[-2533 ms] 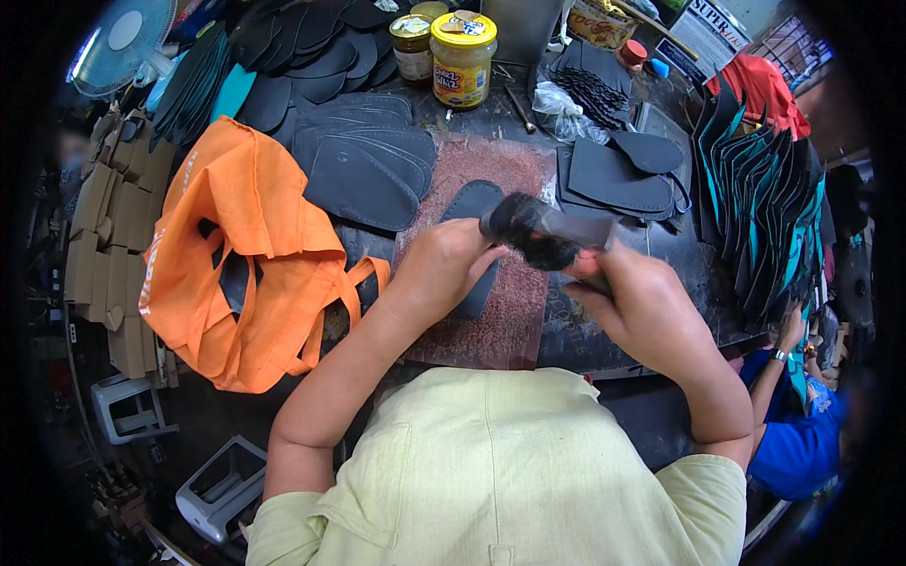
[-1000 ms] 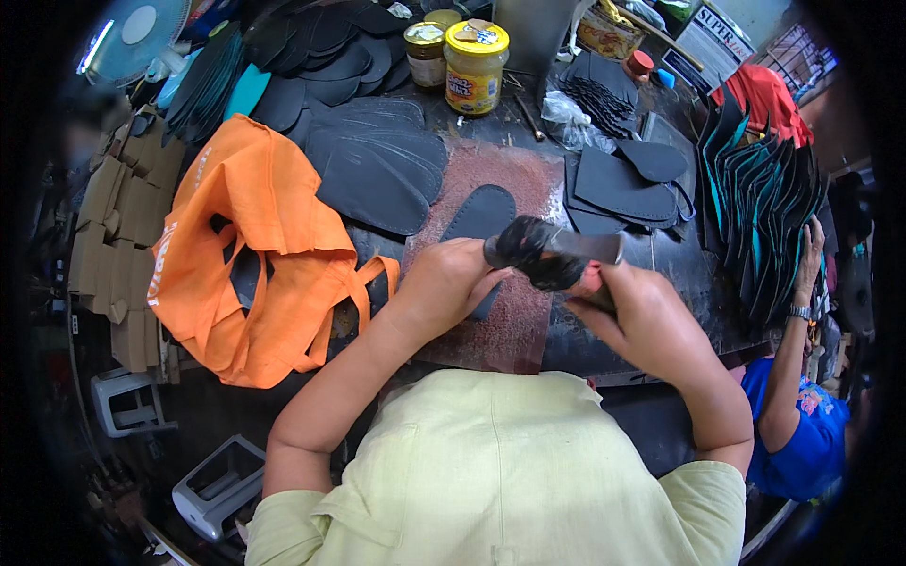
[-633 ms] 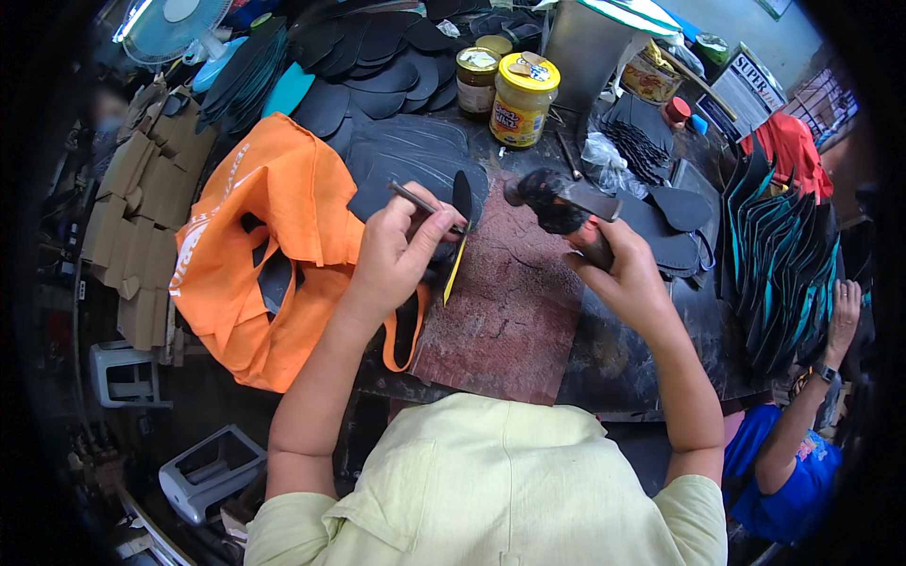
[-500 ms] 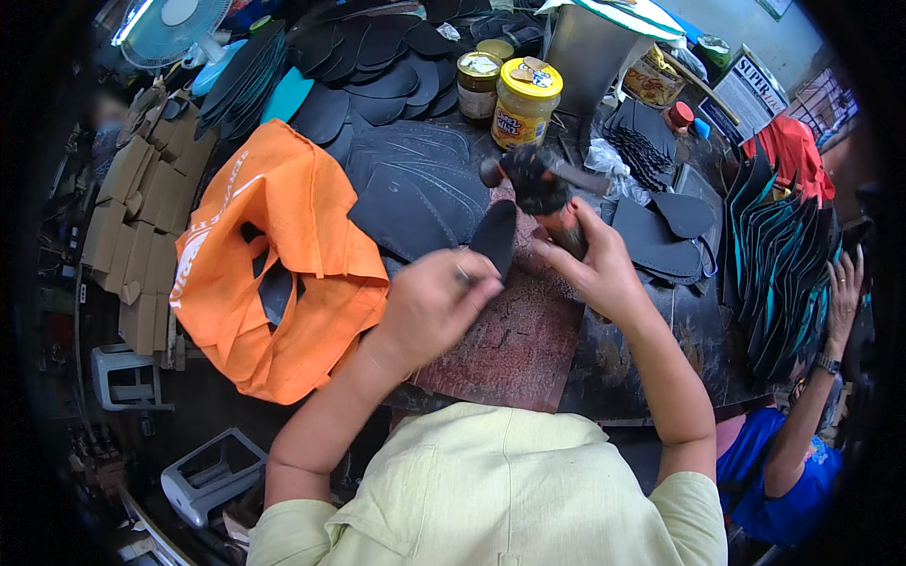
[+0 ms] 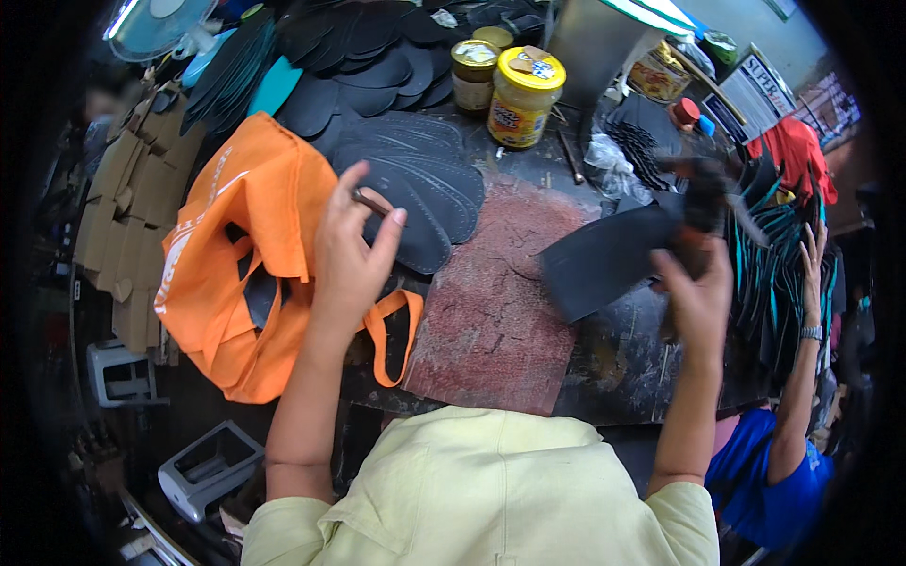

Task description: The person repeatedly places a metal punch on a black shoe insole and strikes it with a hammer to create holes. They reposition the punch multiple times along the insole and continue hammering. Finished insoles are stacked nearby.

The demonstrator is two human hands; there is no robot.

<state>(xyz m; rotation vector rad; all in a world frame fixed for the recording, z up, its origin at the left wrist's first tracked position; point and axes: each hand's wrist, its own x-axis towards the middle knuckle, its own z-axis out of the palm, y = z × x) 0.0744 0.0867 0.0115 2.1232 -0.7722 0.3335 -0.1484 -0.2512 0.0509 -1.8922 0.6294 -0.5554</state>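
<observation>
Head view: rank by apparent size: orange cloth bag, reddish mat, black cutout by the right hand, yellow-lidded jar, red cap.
1. Orange cloth bag
2. Reddish mat, partly covered
3. Black cutout and yellow-lidded jar: too close to rank
4. Red cap

The light is moderate and rather cool, brightest on the pale wall (image 5: 746, 28) at the upper right and on the light green shirt (image 5: 505, 481). Below the table (image 5: 613, 344), the left side is quite dim, and the grey stool (image 5: 184, 491) shows out of the shadow. The hammer (image 5: 703, 201) in the right hand (image 5: 696, 302) is smeared by motion. Toward the rim, shapes bend and soften, and black corners surround the round view
</observation>
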